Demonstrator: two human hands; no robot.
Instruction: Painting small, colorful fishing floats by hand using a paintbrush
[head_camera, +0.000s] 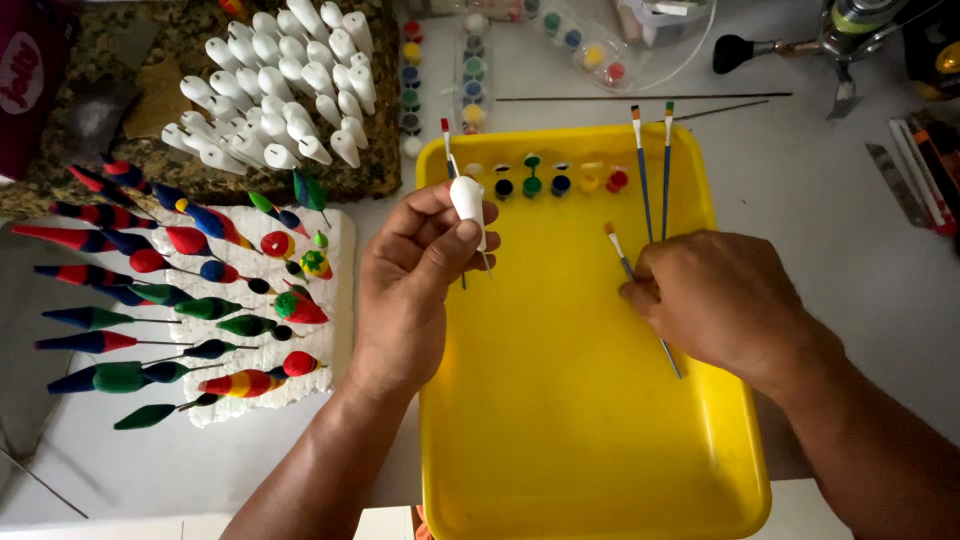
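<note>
My left hand (410, 275) pinches a white float (467, 198) over the yellow tray's (560, 440) left edge, fingers closed around it. My right hand (715, 300) grips a thin brush (618, 250), its tip toward the paint dabs (545, 183) along the far edge.

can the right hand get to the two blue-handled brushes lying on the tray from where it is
Probably yes: the right hand lies just below the two blue-handled brushes on the yellow tray, nothing between, though its fingers already rest on a thin paintbrush.
</note>
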